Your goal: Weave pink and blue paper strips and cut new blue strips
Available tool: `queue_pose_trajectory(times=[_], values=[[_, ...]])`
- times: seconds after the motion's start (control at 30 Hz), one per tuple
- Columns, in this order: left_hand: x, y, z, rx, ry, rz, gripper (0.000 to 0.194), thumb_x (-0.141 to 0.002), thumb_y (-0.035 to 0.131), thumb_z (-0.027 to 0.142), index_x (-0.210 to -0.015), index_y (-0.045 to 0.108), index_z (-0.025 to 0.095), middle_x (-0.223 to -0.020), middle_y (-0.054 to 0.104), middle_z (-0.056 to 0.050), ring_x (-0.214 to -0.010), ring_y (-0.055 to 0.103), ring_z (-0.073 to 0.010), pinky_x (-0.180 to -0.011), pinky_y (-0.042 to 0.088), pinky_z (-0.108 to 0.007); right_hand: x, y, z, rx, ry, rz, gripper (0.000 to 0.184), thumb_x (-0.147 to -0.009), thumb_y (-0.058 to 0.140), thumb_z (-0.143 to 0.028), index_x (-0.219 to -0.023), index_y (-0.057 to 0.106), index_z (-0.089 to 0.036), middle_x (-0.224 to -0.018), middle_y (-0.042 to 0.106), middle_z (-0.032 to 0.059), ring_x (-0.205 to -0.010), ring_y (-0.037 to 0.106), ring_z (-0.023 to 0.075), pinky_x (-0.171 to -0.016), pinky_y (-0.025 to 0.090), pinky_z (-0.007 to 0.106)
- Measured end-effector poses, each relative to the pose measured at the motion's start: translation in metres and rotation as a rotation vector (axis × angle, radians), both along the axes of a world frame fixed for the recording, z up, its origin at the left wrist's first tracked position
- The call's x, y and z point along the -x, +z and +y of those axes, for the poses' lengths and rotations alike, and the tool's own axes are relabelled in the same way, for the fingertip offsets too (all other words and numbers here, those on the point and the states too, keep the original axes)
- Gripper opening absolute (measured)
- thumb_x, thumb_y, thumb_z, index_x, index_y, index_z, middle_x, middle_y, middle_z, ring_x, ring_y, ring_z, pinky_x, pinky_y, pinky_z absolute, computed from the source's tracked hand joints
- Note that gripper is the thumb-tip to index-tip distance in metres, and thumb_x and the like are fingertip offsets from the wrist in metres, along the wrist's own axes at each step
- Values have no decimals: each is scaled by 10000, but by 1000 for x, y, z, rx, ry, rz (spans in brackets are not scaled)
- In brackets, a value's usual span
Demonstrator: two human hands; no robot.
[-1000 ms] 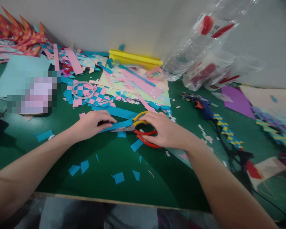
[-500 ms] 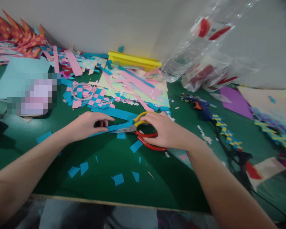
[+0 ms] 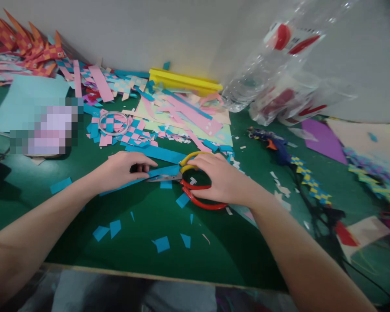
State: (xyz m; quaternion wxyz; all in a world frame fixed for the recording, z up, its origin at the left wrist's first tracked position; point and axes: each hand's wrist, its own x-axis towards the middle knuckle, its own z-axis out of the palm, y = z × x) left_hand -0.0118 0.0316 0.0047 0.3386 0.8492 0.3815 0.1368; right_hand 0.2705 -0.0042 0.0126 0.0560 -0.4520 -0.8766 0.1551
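My left hand pinches a blue paper strip between thumb and fingers, and a narrow tail of blue paper runs out below the wrist. My right hand is closed around the scissors, which have one yellow and one red handle loop. Their blades point left along the strip, close to my left fingertips, and the strip partly covers them. Behind both hands a wider blue strip lies on the green table. Several blue scraps are scattered in front.
Woven pink-and-blue paper pieces lie under a clear tape ring. At the back stands a yellow bar. Plastic bottle and cups lean at the wall. A blurred phone is left; a woven paper figure lies right.
My left hand has slid slightly left along the strip. The scissor handles have spread a little wider, and a longer blue tail now shows below my left wrist.
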Motion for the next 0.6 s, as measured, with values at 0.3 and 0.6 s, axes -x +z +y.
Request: queue_pose_trajectory(times=[0.3, 0.6], values=[[2, -4, 2, -16, 10, -3, 300, -841, 585, 329, -1078, 686, 175, -876, 710, -40, -740, 629, -142, -687, 478, -230, 1, 0, -1, -23, 20, 27, 362, -787, 618, -395, -1109, 587, -235, -1145, 651, 88, -1104, 575, 284, -979, 374, 497], [6, -1, 4, 41, 17, 9, 370, -786, 646, 352, -1113, 675, 181, -891, 705, -36, -747, 622, -147, -697, 489, -240, -2, 2, 1, 1, 19, 23, 347, -795, 613, -401, -1108, 597, -252, -1155, 642, 80, -1120, 557, 288, -948, 397, 479]])
